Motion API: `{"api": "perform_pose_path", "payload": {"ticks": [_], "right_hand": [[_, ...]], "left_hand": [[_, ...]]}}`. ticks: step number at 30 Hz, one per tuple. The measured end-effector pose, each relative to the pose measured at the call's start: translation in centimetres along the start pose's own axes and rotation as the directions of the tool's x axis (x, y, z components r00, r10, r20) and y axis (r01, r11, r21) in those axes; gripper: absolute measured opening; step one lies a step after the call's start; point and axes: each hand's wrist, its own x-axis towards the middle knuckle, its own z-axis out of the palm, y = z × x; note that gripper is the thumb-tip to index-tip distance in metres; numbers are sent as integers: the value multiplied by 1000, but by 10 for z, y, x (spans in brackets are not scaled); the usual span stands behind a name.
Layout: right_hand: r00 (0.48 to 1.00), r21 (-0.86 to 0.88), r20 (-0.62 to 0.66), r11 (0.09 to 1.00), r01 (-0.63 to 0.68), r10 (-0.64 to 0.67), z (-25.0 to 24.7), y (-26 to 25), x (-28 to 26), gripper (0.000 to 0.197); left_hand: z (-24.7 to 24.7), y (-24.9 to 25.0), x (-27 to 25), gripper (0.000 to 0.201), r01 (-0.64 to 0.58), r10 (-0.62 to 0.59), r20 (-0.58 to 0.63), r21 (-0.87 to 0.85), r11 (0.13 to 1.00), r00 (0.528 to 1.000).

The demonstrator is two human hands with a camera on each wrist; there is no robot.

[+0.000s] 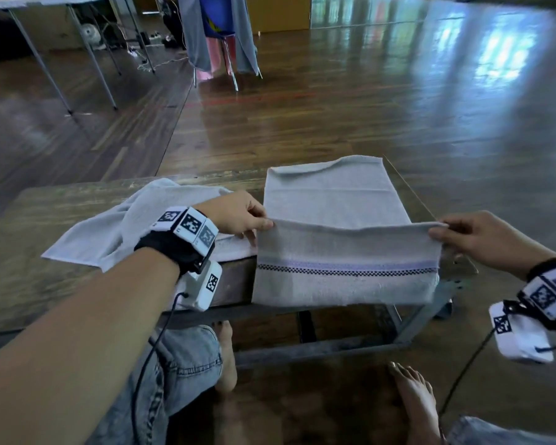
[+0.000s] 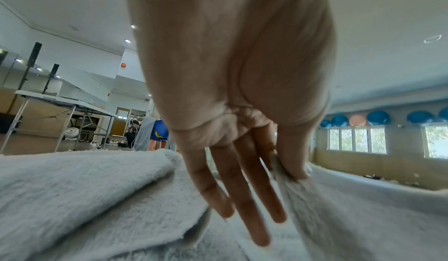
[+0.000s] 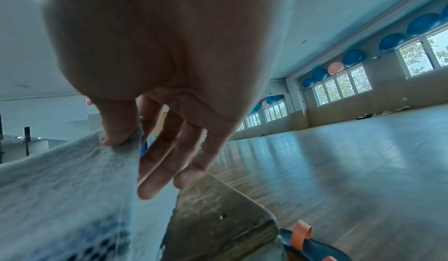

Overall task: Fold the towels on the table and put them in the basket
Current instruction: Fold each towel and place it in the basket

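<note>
room: wide hall with a glossy wooden floor (image 1: 350,101); blue and pink exercise balls (image 3: 352,57) line the wall above the windows; beyond the low table stand a folding table (image 2: 65,102) and a chair draped with grey cloth (image 1: 219,36).
surface: low table (image 1: 39,252) of worn, scratched wood on a metal frame, its near edge facing the seated person's knees and bare feet.
left hand: left hand (image 1: 238,215) pinches the left top corner of the grey towel (image 1: 347,268) between thumb and forefinger, at the table's near edge; in the left wrist view the other three fingers (image 2: 244,192) hang straight and spread, holding nothing.
right hand: right hand (image 1: 475,239) pinches the right top corner of the same towel, thumb pressed onto the cloth, just off the table's right near corner; the remaining fingers (image 3: 167,161) stretch out loosely.
grey towel: far part lies flat on the table's right half, reaching its far edge; the near end is lifted and stretched taut between both hands, hanging down in front of the table's near edge. a lilac band and a row of dark checks run across the hanging part.
white towel: white towel (image 1: 135,220) lies crumpled on the table, left of the grey one, under the left wrist.
basket: dark item with an orange strap (image 3: 300,236) shows below the table's right corner; cannot tell what it is.
</note>
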Motion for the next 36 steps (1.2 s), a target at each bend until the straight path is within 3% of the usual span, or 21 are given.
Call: {"api": "perform_pose_path", "payload": {"ticks": [3,7,13,23,26,28,30,32,34,36], "right_hand": [[999,-122,-40,992,16,-21,7,3,13,21],[1000,-254,18,967,23,-19,24,4,24,19],[996,-379,52,921,88,-74,28,6,37,17],[999,-449,34,892,52,-41,41,6,33,6],[993,-518,95,855,-16,76,33,-3,38,16],[970,-571,193,821,-13,149,25,-12,40,12],[919,-535,351,844,38,181,18,-21,40,10],[876,-416,460,907,68,146,9,-28,38,9],[901,-324,425,944,66,83,0,-28,38,6],[972,-288,233,955,73,-4,-6,-24,42,7]], "left_hand": [[7,-3,18,22,-2,13,-112,100,995,994],[19,2,32,22,-12,28,-62,236,972,998],[23,-1,37,19,-3,14,-39,275,962,999],[38,3,36,22,12,34,-122,358,934,992],[35,10,35,23,52,-38,-44,374,926,998],[27,14,35,21,73,-120,98,393,917,988],[18,19,34,22,78,-197,282,382,921,939],[9,23,33,19,85,-209,369,324,942,906],[0,25,33,13,73,-164,321,276,958,933],[-6,24,36,10,67,-105,159,226,972,982]]}}
